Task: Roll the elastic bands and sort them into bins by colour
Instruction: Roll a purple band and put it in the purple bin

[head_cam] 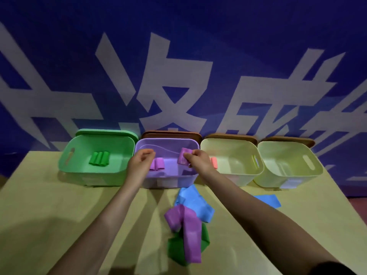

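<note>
Leftmost, we find the green bin [79, 171] with a few rolled green bands [99, 158] lying side by side on its floor. Next to it stands the purple bin [168, 180], and both of our hands are over it. Our left hand [140, 160] hovers above the bin's left side with its fingers loosely curled, thumb near fingertips — we cannot tell whether it holds anything. Just right of it, two rolled purple bands [157, 164] lie on the bin floor. Our right hand [197, 160] pinches a rolled purple band [184, 156] between thumb and fingers, held above the bin's right half.

Further right sits a pale yellow bin [238, 175] with a rolled pink band [214, 163] at its left wall, partly hidden by our right wrist. A second pale yellow bin [288, 178] closes the row.

Nearer to us on the yellow table [49, 205], between our forearms, lies a loose heap — a blue band [195, 203] at the back, a purple band [188, 231] draped over it, and a green band [176, 249] underneath at the front. Another flat blue band [269, 200] lies apart, beyond our right forearm.
</note>
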`<state>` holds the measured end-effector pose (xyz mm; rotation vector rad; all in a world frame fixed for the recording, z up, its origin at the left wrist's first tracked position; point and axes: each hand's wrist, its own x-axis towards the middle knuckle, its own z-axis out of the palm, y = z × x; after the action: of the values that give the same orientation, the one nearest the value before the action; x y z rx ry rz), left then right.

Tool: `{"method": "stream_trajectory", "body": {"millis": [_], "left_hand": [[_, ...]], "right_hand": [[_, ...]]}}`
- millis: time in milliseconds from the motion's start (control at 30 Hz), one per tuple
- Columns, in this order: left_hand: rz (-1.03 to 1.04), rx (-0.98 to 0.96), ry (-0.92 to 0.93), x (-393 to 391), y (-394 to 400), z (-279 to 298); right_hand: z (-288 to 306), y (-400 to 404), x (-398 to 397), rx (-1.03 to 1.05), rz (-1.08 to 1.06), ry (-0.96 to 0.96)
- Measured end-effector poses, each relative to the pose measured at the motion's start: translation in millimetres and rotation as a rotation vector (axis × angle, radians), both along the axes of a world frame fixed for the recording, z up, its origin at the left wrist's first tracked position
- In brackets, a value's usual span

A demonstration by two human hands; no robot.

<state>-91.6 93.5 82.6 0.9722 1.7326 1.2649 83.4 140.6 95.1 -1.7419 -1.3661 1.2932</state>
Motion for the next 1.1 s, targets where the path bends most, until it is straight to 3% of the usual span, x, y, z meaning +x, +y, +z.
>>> {"method": "stream_trajectory", "body": {"millis": [233,467,1100], "left_hand": [[0.028,-0.172,0.507,-56.9,30.8,-55.5],[-0.084,-0.139,0.754,-60.4,48.6,-62.3],[-0.111,-0.141,0.787,-65.7,55.9,-74.9]], "right_hand": [[-45.9,55.5,-35.6,-0.137,0.179,-0.376],[-79.4,80.8,-56.0,-0.304,0.17,-0.372],[-121.6,107.4,-77.6,-0.286,0.42,-0.603]]}}
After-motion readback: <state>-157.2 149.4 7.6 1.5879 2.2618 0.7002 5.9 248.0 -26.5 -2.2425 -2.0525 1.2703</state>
